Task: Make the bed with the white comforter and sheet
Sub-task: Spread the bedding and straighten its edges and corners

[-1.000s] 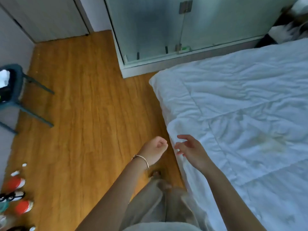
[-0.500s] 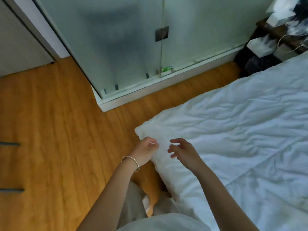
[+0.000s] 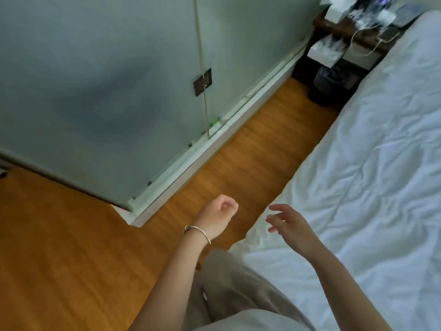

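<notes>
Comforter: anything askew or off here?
The white comforter lies spread but heavily wrinkled, and its near edge spills over the bedside towards the wood floor. Neither the left hand nor the right hand holds it.

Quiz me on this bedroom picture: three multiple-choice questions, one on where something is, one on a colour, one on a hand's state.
1. The dark nightstand stands:
A. at the far end of the bed
B. beside the person's legs
C. on the bed

2. The comforter is:
A. grey
B. white
C. green

3. The left hand is:
A. gripping the comforter
B. flat on the floor
C. curled, holding nothing

Answers: 1 A, it sits at the top of the view by the bed's far end. 2 B, the cloth is plainly white. 3 C, its fingers are curled over bare wooden floor.
</notes>
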`<state>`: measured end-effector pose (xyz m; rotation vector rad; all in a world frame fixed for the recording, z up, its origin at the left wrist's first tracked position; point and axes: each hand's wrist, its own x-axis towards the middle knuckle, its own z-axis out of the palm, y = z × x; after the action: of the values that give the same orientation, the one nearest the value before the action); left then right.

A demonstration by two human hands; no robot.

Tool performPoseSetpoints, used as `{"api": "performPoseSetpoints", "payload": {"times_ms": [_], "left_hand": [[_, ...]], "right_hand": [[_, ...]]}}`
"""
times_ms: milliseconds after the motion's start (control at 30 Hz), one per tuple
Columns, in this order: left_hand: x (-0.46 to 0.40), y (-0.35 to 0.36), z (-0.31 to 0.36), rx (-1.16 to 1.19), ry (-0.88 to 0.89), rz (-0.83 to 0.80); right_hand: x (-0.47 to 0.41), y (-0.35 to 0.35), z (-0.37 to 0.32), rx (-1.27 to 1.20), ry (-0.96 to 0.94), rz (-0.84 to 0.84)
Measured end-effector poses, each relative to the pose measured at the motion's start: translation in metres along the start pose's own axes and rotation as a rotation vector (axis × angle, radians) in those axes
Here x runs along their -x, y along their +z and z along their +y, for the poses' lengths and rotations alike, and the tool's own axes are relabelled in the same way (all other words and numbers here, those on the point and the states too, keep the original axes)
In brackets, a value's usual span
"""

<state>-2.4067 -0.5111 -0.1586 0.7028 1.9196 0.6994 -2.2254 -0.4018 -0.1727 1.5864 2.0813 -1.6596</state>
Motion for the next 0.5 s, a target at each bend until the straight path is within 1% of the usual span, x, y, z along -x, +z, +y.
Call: {"api": "performPoseSetpoints", "payload": {"times_ms": [167,300,400,500], "left_hand": [[-0.078,-0.02,0.049,-0.064,0.125,-0.142],[-0.17,-0.036,0.094,-0.14,0.147,-0.22],[-0.245,-0.042,0.156,-0.242,0.199,-0.268],[-0.31,-0.038,0.231,-0.305,0.294,-0.326]], "right_hand": [[-0.05,-0.012,-0.03,-0.104,0.062,0.17],[-0.129,-0.037,-0.055,-0.147,0.088,0.202],[-0.192,-0.078,-0.084,-0.159,0.097,0.245],[-0.241,-0.139,-0.115,-0.191,0.103,0.344]]}}
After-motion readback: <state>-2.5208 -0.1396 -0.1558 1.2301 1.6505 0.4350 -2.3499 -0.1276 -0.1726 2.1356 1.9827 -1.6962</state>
